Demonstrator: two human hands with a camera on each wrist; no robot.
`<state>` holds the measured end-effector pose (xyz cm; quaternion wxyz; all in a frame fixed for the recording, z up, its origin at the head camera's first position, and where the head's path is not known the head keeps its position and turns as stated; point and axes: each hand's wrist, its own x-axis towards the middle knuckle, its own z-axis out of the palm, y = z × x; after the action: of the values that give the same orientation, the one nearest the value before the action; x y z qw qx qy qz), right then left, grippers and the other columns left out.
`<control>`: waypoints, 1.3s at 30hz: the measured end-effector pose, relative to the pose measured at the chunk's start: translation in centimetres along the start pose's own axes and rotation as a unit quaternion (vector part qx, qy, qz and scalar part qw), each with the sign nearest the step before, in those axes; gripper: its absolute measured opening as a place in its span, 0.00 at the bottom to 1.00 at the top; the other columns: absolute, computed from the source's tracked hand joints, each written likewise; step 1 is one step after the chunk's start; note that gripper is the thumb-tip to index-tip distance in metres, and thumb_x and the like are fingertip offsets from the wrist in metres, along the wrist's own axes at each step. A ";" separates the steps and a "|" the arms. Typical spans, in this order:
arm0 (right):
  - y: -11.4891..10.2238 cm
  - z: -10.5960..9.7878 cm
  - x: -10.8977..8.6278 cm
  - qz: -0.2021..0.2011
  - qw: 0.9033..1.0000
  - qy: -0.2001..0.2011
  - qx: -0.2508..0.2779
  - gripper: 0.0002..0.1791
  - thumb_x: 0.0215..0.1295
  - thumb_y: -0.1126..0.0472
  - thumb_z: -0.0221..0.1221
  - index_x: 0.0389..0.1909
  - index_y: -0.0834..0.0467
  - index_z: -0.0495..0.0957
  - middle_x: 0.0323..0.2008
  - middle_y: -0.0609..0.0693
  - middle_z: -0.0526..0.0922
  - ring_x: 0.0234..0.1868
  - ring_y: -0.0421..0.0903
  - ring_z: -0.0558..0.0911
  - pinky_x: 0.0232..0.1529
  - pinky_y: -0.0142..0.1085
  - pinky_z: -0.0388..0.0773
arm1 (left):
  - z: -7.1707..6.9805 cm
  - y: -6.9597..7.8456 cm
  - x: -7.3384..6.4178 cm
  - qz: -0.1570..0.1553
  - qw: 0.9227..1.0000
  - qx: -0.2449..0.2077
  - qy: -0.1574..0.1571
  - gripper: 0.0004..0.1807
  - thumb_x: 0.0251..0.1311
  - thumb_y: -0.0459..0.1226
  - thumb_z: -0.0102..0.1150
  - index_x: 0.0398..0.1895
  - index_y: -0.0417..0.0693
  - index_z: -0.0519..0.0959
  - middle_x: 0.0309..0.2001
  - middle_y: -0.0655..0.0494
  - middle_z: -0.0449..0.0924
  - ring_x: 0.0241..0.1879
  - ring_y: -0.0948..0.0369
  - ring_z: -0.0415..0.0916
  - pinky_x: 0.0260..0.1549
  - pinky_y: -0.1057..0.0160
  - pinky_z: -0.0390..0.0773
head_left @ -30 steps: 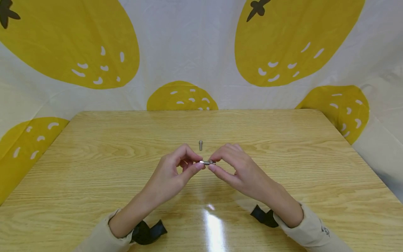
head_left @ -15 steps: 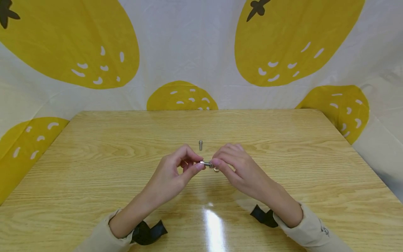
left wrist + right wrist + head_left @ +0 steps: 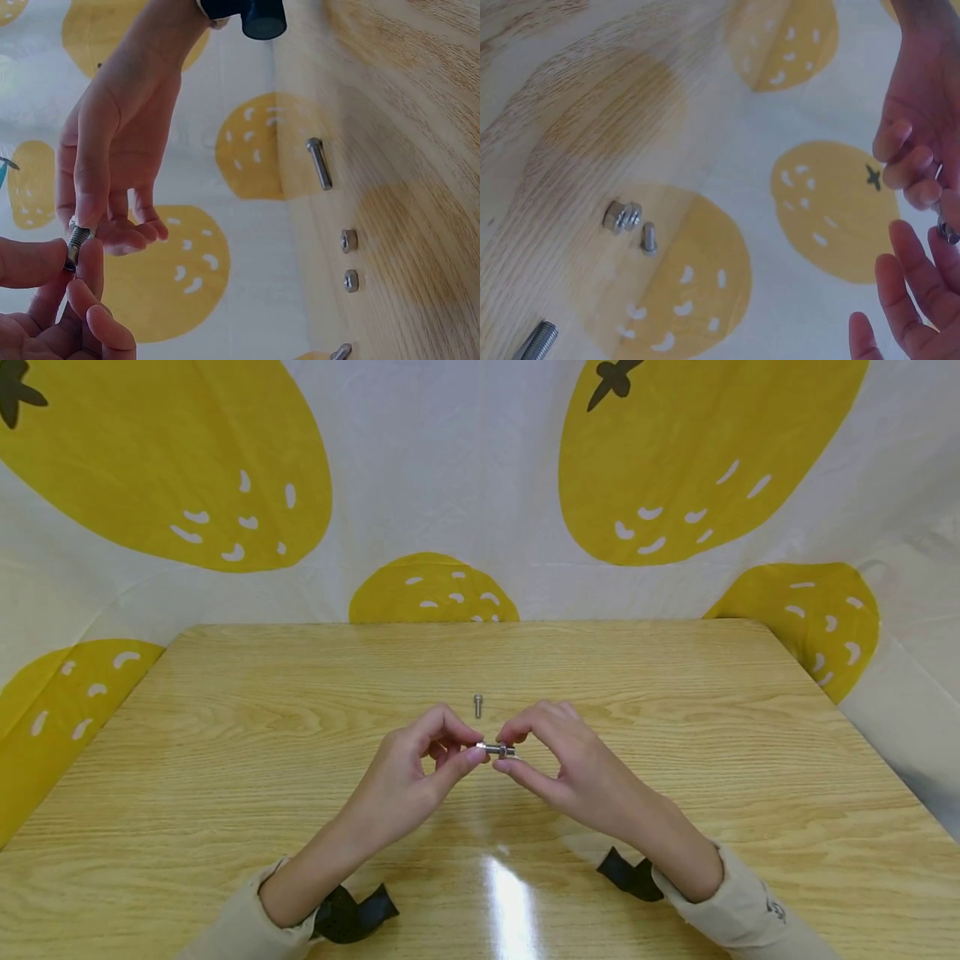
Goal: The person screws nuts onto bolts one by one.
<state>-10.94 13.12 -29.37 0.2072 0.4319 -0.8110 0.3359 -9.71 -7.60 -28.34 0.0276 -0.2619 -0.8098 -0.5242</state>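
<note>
Above the wooden table, my left hand (image 3: 416, 764) pinches the head end of a metal bolt (image 3: 491, 748) between thumb and index finger. A nut (image 3: 504, 750) sits around the bolt towards its right end. The thumb and index fingertip of my right hand (image 3: 570, 756) are curled about that nut, one on each side. In the left wrist view, the bolt's threaded shank (image 3: 79, 237) shows between the two hands. The right wrist view catches only a small metal end of the bolt (image 3: 949, 234) among the fingers.
A small screw (image 3: 477, 706) lies on the table (image 3: 300, 685) beyond my hands. In the left wrist view, a longer bolt (image 3: 319, 163), two nuts (image 3: 349, 241) and another screw's end (image 3: 342, 352) lie on the wood. A patterned cloth (image 3: 450, 485) hangs behind the table.
My right thumb and fingertips have shifted about the nut, rolling over it and then parting a little so more of it shows. My left hand has stayed in place on the bolt.
</note>
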 end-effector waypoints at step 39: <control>-0.2 -0.4 -0.2 0.059 0.998 -0.036 0.011 0.15 0.61 0.51 0.60 0.43 0.56 0.75 0.39 0.43 0.77 0.43 0.41 0.71 0.45 0.36 0.69 | -0.1 0.1 -0.1 -0.021 1.000 -0.018 0.000 0.05 0.58 0.36 0.61 0.37 0.50 0.78 0.26 0.60 0.74 0.23 0.63 0.67 0.24 0.68 0.70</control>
<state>-10.66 13.47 -29.17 0.1526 0.3972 -0.8384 0.3407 -9.64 -7.68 -28.21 0.0117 -0.2452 -0.8058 -0.5389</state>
